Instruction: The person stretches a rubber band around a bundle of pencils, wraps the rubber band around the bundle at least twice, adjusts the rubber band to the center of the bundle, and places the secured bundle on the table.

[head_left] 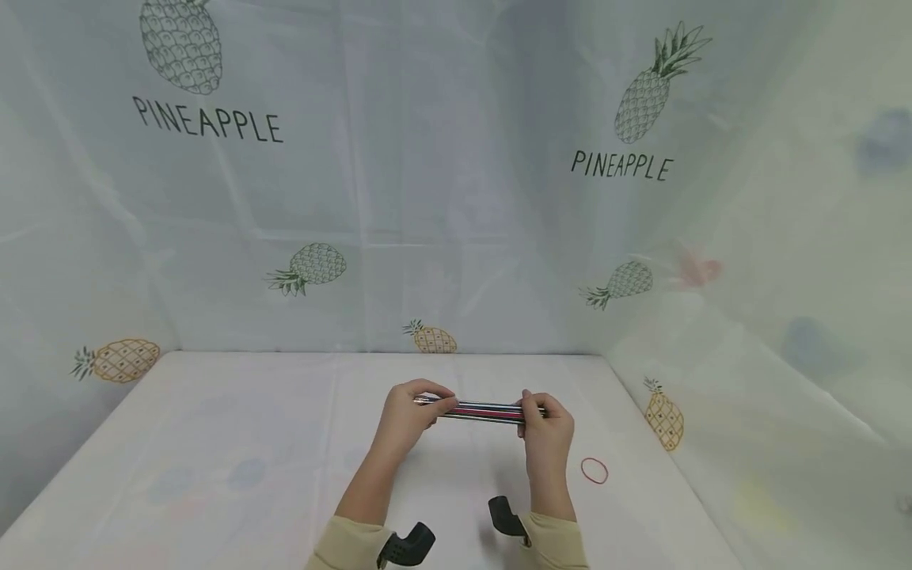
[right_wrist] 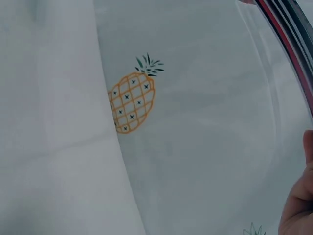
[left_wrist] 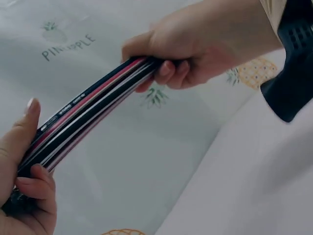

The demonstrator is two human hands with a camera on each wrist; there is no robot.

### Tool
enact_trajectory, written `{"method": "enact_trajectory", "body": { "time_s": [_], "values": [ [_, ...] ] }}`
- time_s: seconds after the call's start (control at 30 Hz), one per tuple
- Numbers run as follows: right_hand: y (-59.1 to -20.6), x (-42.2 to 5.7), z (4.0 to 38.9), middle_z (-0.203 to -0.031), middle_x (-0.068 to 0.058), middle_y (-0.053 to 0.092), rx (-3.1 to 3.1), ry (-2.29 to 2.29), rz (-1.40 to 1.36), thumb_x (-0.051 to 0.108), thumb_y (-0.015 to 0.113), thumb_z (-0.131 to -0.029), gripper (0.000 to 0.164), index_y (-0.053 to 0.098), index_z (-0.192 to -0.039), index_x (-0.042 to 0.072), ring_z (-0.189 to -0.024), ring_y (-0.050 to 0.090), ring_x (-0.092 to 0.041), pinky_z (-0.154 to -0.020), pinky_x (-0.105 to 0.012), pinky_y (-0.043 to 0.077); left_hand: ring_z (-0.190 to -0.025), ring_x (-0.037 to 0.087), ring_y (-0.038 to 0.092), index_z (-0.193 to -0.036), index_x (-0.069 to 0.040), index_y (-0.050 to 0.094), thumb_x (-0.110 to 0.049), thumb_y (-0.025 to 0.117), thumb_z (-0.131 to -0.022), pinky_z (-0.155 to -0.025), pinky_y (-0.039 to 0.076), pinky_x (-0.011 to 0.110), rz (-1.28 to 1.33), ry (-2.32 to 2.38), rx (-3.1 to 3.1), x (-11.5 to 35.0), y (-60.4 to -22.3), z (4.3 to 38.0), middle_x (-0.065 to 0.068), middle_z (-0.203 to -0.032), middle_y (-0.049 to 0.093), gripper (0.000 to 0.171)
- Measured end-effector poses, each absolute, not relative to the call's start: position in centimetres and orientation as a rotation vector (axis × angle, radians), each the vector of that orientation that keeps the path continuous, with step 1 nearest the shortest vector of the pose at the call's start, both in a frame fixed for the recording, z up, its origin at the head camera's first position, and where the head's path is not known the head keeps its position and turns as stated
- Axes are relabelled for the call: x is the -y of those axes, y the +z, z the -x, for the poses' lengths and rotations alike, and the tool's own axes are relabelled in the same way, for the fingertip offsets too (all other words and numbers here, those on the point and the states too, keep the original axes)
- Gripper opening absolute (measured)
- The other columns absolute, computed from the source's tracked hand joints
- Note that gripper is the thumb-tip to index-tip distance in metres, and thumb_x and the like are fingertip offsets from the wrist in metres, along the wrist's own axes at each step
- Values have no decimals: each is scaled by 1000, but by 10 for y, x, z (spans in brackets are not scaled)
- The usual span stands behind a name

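A bundle of long, slim pencils in black, red and silver stretches level between both hands, above the table. My left hand grips the left end, thumb in front. The right hand holds the other end with its fingers curled round it. In the left wrist view, white lettering runs along one dark pencil, and both ends of the bundle are covered by the hands. Only part of the right hand shows at the edge of the right wrist view, near the striped bundle.
A red rubber band lies on the white table, right of the right forearm. Pineapple-printed sheeting hangs behind the table and along its sides. Each sleeved wrist carries a black camera mount.
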State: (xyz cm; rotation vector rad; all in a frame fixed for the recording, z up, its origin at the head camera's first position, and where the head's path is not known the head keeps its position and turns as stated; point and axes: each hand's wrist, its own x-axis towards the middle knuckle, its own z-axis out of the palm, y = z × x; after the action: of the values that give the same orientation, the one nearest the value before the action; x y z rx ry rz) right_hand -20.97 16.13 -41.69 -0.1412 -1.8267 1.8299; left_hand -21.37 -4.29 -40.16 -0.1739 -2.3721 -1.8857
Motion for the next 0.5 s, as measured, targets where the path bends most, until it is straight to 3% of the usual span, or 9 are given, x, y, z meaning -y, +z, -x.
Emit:
{"method": "enact_trajectory", "body": {
  "time_s": [0.1, 0.33, 0.5],
  "values": [
    [-417, -159, 206, -67, -6, 61, 1749, 1838, 85, 8, 64, -94, 27, 60, -71, -5, -40, 44, -9, -37, -17, 35, -64, 13, 59, -95, -13, 75, -31, 79, -83, -59, 52, 25, 87, -1994, 2249, 40, -402, 211, 3, -86, 67, 22],
    [-417, -156, 202, -66, -7, 64, 1629, 1829, -3, 4, 63, -94, 27, 56, -70, -6, -42, 46, -8, -38, -17, 40, -46, 10, 55, -113, 3, 65, -32, 70, -91, -44, 43, 16, 54, -2379, 1983, 35, -398, 204, 13, -84, 69, 41],
    [-417, -156, 202, -72, -8, 66, 1644, 1888, -3, 8, 63, -95, 21, 54, -80, -4, -47, 48, -8, -41, -17, 41, -43, 13, 55, -93, 6, 64, -26, 67, -94, -43, 44, 17, -4, -2387, 1883, 33, -398, 202, 15, -73, 67, 32]
  ]
}}
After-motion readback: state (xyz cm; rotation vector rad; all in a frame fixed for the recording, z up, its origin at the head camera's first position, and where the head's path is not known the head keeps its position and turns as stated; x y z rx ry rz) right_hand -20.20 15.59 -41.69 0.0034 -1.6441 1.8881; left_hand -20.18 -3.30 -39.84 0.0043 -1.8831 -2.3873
